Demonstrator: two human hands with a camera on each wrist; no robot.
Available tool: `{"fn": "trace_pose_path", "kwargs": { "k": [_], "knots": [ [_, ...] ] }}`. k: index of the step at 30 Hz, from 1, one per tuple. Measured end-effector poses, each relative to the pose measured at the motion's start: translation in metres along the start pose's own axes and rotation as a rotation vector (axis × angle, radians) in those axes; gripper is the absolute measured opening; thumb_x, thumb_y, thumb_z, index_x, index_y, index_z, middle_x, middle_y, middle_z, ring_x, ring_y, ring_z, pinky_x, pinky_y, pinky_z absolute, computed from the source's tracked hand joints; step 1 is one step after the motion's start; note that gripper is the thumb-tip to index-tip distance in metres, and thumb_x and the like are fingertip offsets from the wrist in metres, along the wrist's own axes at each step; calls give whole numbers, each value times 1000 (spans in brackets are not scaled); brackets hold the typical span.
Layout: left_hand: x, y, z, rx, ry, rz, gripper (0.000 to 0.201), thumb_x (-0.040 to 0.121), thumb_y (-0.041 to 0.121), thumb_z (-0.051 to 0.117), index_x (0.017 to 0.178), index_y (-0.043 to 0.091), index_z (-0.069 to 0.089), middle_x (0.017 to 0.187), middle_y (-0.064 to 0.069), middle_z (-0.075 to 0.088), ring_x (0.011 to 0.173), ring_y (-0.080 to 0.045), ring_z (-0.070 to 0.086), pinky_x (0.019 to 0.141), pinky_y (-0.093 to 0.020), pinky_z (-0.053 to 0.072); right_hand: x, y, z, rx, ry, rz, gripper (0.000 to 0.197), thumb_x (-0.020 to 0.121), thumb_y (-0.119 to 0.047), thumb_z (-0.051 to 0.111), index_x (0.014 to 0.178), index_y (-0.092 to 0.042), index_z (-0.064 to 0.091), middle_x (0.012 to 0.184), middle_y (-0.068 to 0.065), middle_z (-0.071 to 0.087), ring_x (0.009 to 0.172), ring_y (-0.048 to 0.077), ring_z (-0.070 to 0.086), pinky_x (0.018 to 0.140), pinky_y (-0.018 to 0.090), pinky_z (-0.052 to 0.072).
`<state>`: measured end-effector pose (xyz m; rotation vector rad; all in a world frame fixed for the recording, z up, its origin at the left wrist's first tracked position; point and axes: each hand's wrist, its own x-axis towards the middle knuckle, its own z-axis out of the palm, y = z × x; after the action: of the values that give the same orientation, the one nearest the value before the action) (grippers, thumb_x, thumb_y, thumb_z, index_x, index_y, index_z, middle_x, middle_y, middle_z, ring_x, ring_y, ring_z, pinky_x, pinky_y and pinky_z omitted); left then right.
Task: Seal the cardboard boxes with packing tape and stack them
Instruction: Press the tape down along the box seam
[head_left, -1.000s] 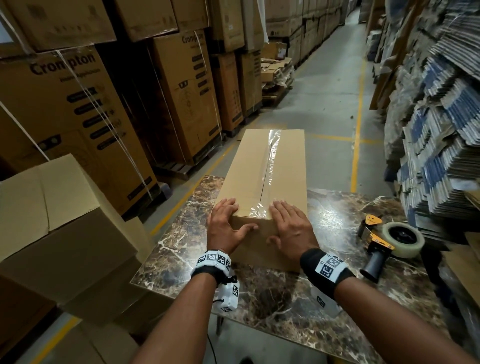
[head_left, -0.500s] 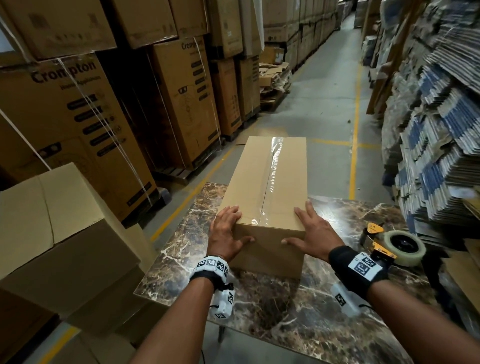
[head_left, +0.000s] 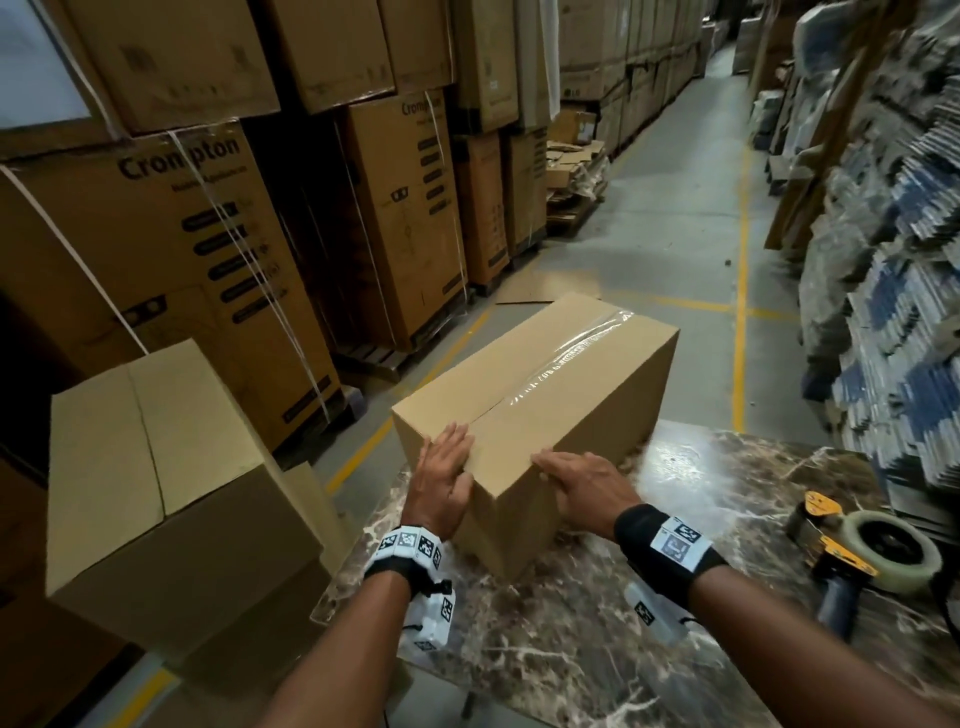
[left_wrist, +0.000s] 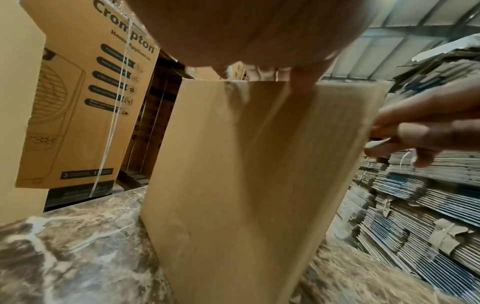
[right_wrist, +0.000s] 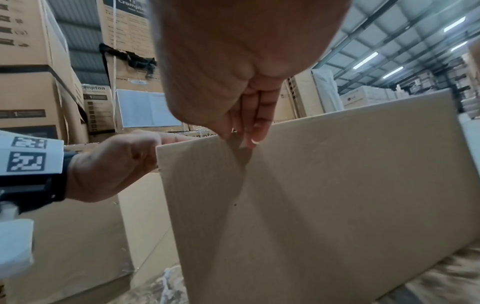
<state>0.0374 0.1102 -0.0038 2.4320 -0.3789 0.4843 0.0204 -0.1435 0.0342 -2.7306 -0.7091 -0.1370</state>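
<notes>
A long plain cardboard box (head_left: 545, 395) lies diagonally on the marble table (head_left: 597, 649), its far end pointing up and to the right. A strip of clear tape (head_left: 566, 358) runs along its top seam. My left hand (head_left: 444, 478) is at the near left corner, fingers flat on the top and thumb on the end face. My right hand (head_left: 579, 480) presses on the top edge of the near long side, fingers extended. In the left wrist view the box's end face (left_wrist: 246, 174) fills the middle. The right wrist view shows the long side (right_wrist: 324, 195).
A tape dispenser (head_left: 862, 551) with a clear roll lies on the table's right edge. Plain closed boxes (head_left: 156, 467) stand stacked just left of the table. Tall printed cartons (head_left: 182, 234) line the left. Flattened cardboard stacks (head_left: 893, 312) rise on the right, with an aisle between.
The box has swung from pointing straight away to lying diagonally, near end to the left. My right hand moved from the taped near end to the long side.
</notes>
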Motion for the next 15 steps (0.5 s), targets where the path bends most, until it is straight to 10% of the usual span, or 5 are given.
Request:
{"fn": "trace_pose_path", "kwargs": {
  "k": [6,11,15],
  "knots": [
    [-7,-25,-9,116,-76,136,83,89,72,50,149,14,52,162,2,33,153,-12,24,129,-46,1,49,-17,23,-77,173,-59,30,87,-15,78,115,-20,70,98,3,64,83,21,58,77,36,54],
    [0,-42,-10,214,-91,162,76,96,70,43,150,17,49,162,-1,39,154,-14,24,127,-51,9,72,-2,28,-128,76,67,69,87,-55,69,141,-17,50,148,11,47,140,30,43,119,48,31],
    [7,-57,-16,179,-120,197,71,96,63,49,152,19,47,162,1,38,154,-12,23,129,-48,4,79,3,35,-148,99,90,62,90,-62,61,136,-22,51,134,1,52,128,20,47,115,42,28]
  ]
}}
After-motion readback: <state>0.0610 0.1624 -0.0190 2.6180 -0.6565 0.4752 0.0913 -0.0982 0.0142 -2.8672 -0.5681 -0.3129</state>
